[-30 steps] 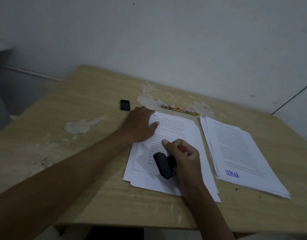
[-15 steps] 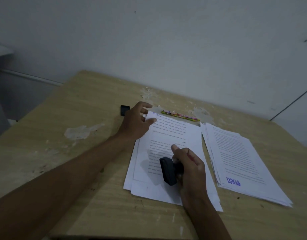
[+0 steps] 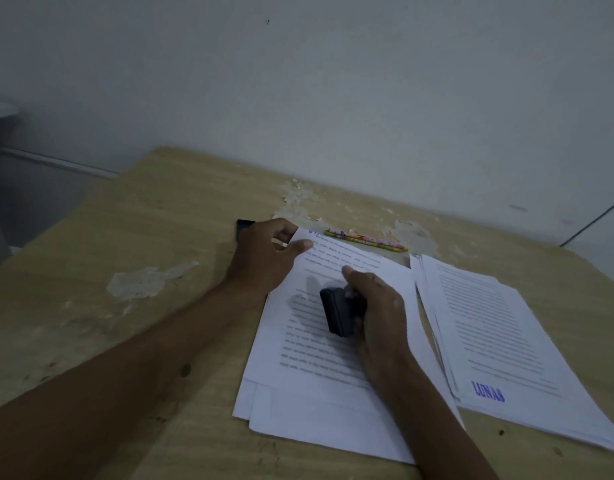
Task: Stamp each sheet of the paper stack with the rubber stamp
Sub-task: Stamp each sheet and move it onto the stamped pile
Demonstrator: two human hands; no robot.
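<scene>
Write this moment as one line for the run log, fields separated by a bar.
left hand pinches top sheet corner | right hand holds rubber stamp above page | stamped pile at right, marked LUNAS

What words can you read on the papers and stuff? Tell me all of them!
"LUNAS": blue stamp mark near the bottom of the top sheet on the right paper stack.
Printed lines on that stack and on the left stack: too small and blurred to read.
Blue heading at the left sheet's top: blurred, unreadable.
Pencil pattern: no readable words.
</scene>
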